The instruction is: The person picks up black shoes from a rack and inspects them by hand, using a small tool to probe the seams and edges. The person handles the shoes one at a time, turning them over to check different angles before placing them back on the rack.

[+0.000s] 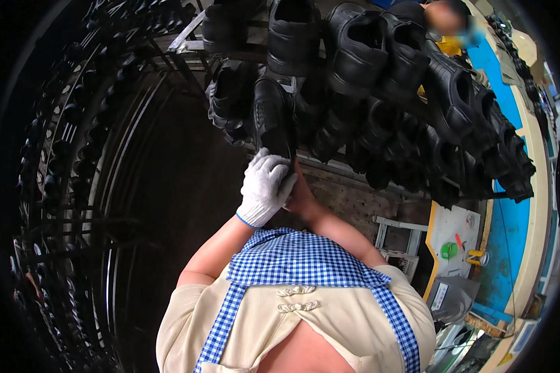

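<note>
A black shoe (272, 115) with a smooth dark upper points away from me, just in front of a rack of similar shoes. My left hand (264, 185), in a white knit glove with a blue cuff edge, is closed over the near end of the shoe. Bare and partly behind the glove, my right hand (300, 193) grips the same end from the right side. Its fingers are mostly hidden by the shoe and glove.
Black shoes (358, 53) fill the tiers of the rack ahead and to the right. Another long shoe rack (74, 137) runs along the left. At right, a blue-topped bench (510, 230) stands beyond a white board (454, 230). Another person (410, 12) is at the far right.
</note>
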Demonstrator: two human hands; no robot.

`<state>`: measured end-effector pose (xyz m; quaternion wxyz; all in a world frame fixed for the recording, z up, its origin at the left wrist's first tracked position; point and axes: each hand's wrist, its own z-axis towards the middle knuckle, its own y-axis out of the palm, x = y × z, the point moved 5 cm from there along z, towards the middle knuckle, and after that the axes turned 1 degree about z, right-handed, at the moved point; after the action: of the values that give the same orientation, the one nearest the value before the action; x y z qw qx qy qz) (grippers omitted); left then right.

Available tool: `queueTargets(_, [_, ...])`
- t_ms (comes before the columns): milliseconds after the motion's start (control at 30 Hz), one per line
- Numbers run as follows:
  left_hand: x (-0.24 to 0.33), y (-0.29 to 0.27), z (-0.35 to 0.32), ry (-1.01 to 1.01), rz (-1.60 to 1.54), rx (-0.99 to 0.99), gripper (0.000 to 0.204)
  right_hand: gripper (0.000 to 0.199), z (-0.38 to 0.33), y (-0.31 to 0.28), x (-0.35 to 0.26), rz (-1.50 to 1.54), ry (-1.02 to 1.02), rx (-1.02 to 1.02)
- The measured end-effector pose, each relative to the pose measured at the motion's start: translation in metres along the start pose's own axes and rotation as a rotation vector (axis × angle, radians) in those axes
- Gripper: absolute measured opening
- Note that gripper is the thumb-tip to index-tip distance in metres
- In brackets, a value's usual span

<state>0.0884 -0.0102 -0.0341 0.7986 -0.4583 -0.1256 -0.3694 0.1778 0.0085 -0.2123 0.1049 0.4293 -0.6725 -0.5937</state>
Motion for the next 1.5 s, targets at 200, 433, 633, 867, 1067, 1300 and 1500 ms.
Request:
queueTargets(200, [-0.033,-0.037,-0.027,-0.638,-0.652,0.307,0.062,0.068,-0.063,-0.009,0.005,-0.217,0.183,-0.284])
queueTargets(433, [-0.028,-0.048,-0.015,-0.741,-0.954,0.287,0.069,0.067,-0.103,-0.006,-0.016,-0.438,0.296,0.03])
queueTargets(633, [-0.007,-0.069,0.004,-0.576,-0.804,0.128,0.07,0.034,-0.08,-0.031,-0.068,-0.702,0.247,-0.007])
queueTargets(867, [-0.001,-0.068,0.026,-0.436,-0.697,-0.069,0.073,0.021,-0.119,0.128,-0.123,-1.451,-0.969,-0.1])
queueTargets(1067, [0.023,-0.067,0.05,-0.256,-0.522,-0.365,0.07,0.035,-0.131,0.224,-0.16,-1.926,-1.1,-0.396])
queueTargets(1300, [0.031,-0.052,0.052,-0.032,-0.406,-0.464,0.068,0.011,-0.14,0.243,-0.164,-2.423,-0.891,-0.613])
queueTargets(1500, [0.032,-0.031,0.041,-0.027,-0.402,-0.521,0.068,0.018,-0.135,0.233,-0.149,-2.731,-0.686,-0.711])
